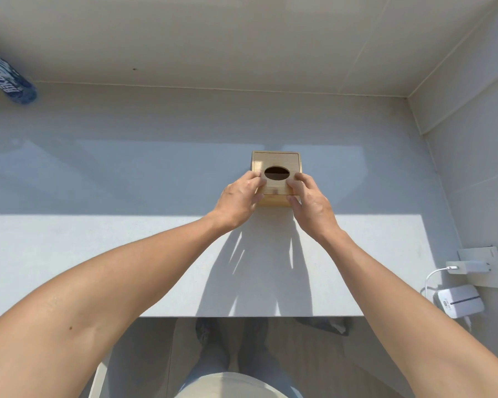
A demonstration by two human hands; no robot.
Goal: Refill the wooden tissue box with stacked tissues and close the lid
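Observation:
A square wooden tissue box [276,160] stands on the white counter [127,254], a little right of centre. Its flat sliding lid has a dark oval opening [276,172]; no tissue shows through it. The lid's near edge sticks out slightly past the box's front. My left hand [237,201] grips the lid and box at the near left corner, fingers on top, thumb at the side. At the near right corner my right hand [311,203] holds it the same way. No stack of tissues is in view.
A blue and white patterned bottle [7,77] lies at the far left by the wall. At the right wall, a white charger [467,267] is plugged into a socket, with a white device [462,302] and cable below it. The counter's front edge runs near my legs.

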